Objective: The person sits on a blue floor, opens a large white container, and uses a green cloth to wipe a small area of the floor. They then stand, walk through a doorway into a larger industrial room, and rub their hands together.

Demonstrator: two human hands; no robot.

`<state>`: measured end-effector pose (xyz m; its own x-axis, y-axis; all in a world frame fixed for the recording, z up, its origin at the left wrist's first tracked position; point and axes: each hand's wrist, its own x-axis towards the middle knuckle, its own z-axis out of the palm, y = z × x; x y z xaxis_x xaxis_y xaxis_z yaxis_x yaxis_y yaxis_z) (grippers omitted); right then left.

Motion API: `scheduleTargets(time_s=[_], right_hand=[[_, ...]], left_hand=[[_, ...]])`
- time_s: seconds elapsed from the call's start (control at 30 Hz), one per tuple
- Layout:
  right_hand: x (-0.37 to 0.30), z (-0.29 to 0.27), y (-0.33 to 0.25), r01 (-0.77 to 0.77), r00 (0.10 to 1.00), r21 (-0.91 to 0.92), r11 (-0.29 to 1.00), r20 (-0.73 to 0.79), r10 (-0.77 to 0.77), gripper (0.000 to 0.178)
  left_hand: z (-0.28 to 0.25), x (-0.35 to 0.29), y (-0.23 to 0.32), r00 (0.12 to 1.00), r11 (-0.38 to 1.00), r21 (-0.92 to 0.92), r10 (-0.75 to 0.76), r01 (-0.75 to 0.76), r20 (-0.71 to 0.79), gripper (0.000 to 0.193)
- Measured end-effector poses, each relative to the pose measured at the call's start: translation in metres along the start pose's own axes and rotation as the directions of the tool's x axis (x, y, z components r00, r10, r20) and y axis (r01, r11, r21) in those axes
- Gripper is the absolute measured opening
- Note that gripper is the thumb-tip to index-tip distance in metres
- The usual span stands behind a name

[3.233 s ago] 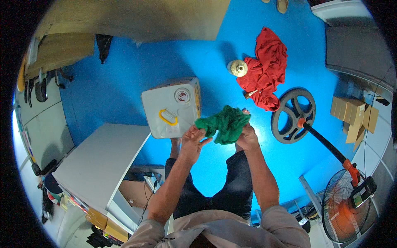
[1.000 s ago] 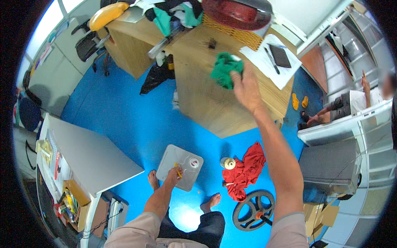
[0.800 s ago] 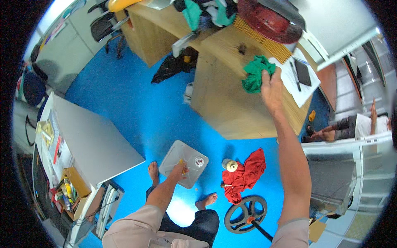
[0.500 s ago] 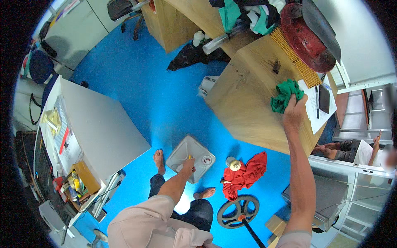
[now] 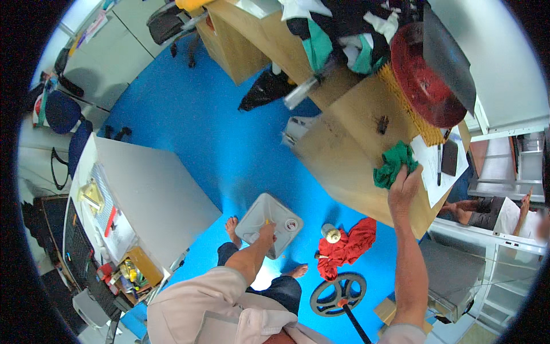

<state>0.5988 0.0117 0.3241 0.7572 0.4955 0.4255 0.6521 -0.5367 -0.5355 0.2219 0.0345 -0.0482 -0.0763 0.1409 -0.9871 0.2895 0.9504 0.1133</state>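
Observation:
My right hand [image 5: 404, 194] is closed around a crumpled green cloth [image 5: 393, 167], which rests on the top of the wooden desk [image 5: 338, 146]. Just to its right lies a white sheet of paper [image 5: 431, 190] with a dark pen and a dark phone-like thing on it. Lower down, my left hand [image 5: 266, 231] is closed over the top of a grey square plastic container [image 5: 259, 209] between my bare feet. A small yellow piece shows at its fingers; whether it belongs to the container I cannot tell.
A red cloth [image 5: 356, 243] and a bottle [image 5: 330, 233] are on the blue floor, beside a black spoked disc on a pole [image 5: 338, 295]. A white desk [image 5: 152, 189] stands left. A red hat-like thing [image 5: 421, 86] sits on the wooden desk. Another person [image 5: 498, 212] is at far right.
The view has shifted, so the wooden desk sits lower in it. The green cloth has hardly moved against the desktop. My left hand stays over the grey container.

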Motion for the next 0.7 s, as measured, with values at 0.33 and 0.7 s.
scheduleTargets(time_s=[0.33,0.7], right_hand=[[-0.005,0.004,0.017,-0.054,0.997,-0.046,0.997,0.048,0.056,0.034],[-0.009,0.0,0.004,-0.263,0.946,-0.064,0.963,0.178,0.27,0.047]], left_hand=[[-0.033,-0.064,0.107,0.997,0.985,-0.156,0.072,-0.073,-0.013,0.025],[-0.037,-0.063,0.251,0.993,0.954,-0.274,0.113,-0.118,-0.032,0.016]])
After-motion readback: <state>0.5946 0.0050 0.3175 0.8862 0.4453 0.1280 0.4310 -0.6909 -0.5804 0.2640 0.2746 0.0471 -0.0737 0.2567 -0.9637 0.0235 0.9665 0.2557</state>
